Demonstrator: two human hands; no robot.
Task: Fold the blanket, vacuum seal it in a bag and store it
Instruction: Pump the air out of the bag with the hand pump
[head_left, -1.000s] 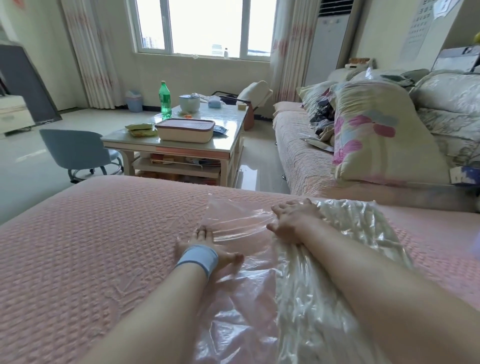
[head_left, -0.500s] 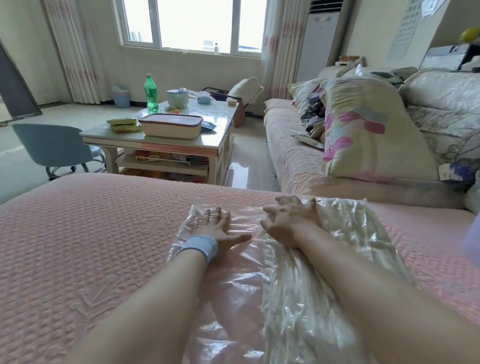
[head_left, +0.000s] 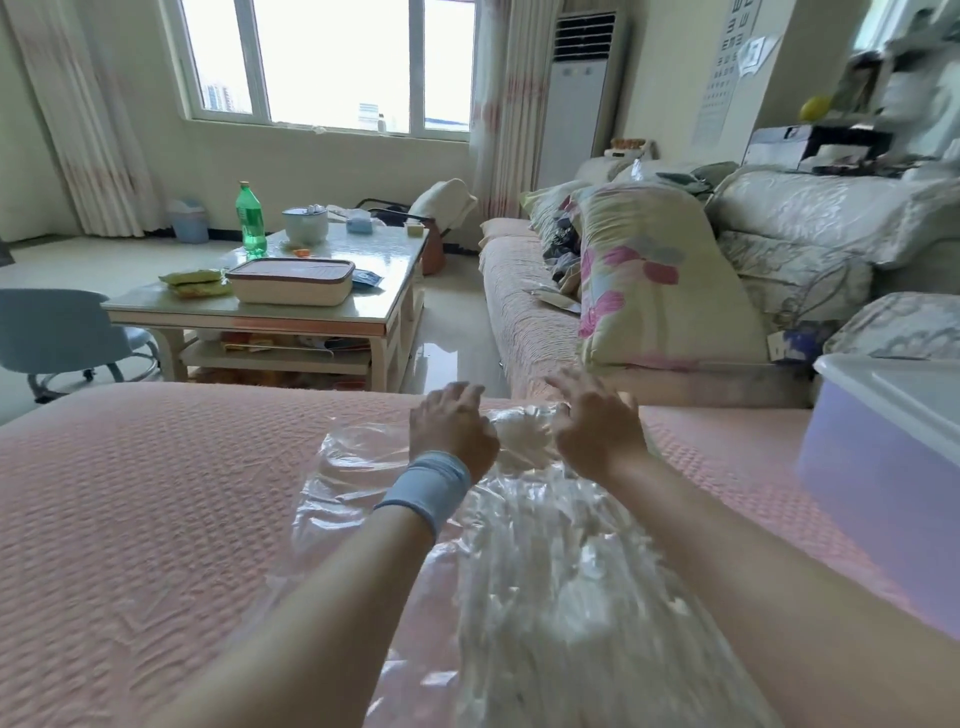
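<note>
1. The left hand, with a pale blue wristband on its wrist, lies knuckles-up at the far end of the clear vacuum bag. Its fingers bend down over the plastic and their tips are hidden, so I cannot tell whether they grasp the bag or only press on it.
2. The right hand is just beside the left without touching it. Its fingers are spread and loose, released, grasping nothing. Blur hides whether the palm touches the plastic.
3. Between the two sets of fingers, and running back under both forearms, the white blanket lies crumpled inside the bag. The bag lies on a pink textured cover, and its empty clear part spreads out past the outer side of the left fingers.
4. Well apart from the outer side of the right fingers stands a translucent storage box with a white lid.
5. Beyond the right fingertips is a sofa with a floral pillow leaning on it.
6. Farther beyond the left fingertips, a low table carries a green bottle, its label too small to read, and a lidded beige container.
7. High above and beyond the right fingers, an eye chart on the wall shows rows of E-shaped marks turned different ways, smaller toward the bottom.
</note>
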